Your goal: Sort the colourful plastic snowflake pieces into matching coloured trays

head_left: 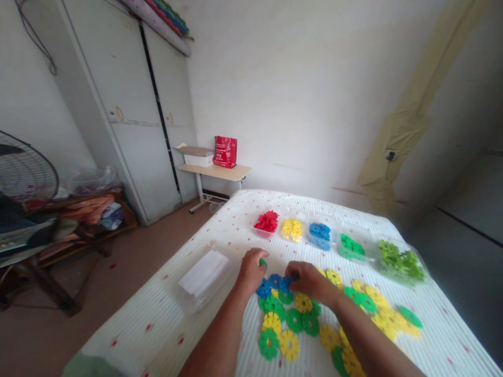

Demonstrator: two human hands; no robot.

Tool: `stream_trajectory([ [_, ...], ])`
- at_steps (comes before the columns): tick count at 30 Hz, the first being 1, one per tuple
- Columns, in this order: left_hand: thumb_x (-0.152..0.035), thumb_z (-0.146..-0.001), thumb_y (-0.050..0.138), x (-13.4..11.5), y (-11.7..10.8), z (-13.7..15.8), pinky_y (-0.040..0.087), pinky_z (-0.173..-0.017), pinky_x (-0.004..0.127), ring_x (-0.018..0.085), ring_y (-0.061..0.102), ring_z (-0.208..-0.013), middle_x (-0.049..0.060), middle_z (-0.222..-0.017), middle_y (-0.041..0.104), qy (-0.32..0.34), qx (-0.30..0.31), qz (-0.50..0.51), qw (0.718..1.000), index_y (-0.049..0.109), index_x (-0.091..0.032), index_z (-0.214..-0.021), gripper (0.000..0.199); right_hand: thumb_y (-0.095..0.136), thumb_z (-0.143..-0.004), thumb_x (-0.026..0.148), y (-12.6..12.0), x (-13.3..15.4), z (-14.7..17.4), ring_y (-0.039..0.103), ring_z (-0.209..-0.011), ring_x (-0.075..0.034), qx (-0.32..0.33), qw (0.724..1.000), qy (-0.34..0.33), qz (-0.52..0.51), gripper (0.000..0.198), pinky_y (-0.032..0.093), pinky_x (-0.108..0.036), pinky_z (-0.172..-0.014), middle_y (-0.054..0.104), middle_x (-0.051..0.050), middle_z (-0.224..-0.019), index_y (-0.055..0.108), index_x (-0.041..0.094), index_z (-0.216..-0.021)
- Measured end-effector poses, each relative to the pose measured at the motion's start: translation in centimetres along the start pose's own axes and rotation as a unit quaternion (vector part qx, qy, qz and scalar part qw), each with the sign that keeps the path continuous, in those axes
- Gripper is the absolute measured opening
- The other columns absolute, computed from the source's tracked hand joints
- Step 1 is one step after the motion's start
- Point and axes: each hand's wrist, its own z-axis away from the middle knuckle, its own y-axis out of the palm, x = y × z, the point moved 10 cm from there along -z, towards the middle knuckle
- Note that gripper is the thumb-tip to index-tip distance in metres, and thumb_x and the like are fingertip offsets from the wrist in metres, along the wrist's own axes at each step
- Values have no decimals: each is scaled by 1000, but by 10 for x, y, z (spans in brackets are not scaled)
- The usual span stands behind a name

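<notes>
1. Blue discs (263, 288): bunched between my hands, middle of the white cloth (157, 324), at the far edge of a mixed patch.
2. My left hand (250, 271): thumb and fingers curled round a green disc (263, 263) (only a sliver shows), just left of and beyond the blue ones.
3. My right hand (310, 280): fingers bent down onto the rightmost blue disc; pinching or merely touching, I can't tell.
4. Nearer me: green discs (294, 320) and yellow discs (290, 345), some overlapping. Can't tell if any are slotted together.
5. Right: a wider yellow-and-green spread (387, 317), partly behind my right forearm.
6. Far side, a row of clear tubs (369, 248), left to right: red pieces (267, 221), yellow pieces (291, 229), blue pieces (320, 232), green pieces (351, 246), light-green pieces (401, 262).
7. Left: a clear container (184, 306) with white paper (203, 272) in it.
8. Risks, my guess: my right forearm could drag discs if it drops, as it passes over that spread; overlap could make two come up together; the green disc could slip, being small and mostly covered by my fingers.
9. Background: small table (243, 172) with a red bag (225, 152); fan (27, 173) at far left.
</notes>
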Motion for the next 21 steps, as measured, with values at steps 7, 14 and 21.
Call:
stream_trajectory([
  [7, 2, -60, 52, 1, 3, 2, 41, -90, 29, 17, 55, -98, 6, -101, 63, 5, 16, -19, 1000, 65, -16, -93, 40, 58, -63, 14, 20, 5, -21, 59, -78, -16, 21, 999, 6, 46, 46, 39, -22, -65, 67, -4, -90, 62, 20, -108],
  [14, 6, -59, 45, -5, 1, 10, 40, -89, 33, 21, 54, -98, 9, -97, 64, 12, 24, -52, 998, 66, -16, -91, 45, 59, -58, 16, 20, 4, -24, 56, -73, -18, -9, 992, 38, 120, 30, 30, -24, -57, 65, -6, -85, 64, 18, -87],
  [21, 3, -61, 50, -1, -10, 4, 43, -88, 34, 20, 57, -95, 8, -98, 66, -8, -19, -18, 1000, 63, -17, -98, 43, 59, -58, 12, 4, -10, -24, 48, -61, -11, -37, 997, 45, 56, 13, 28, -20, -51, 59, 1, -67, 60, 16, -70],
])
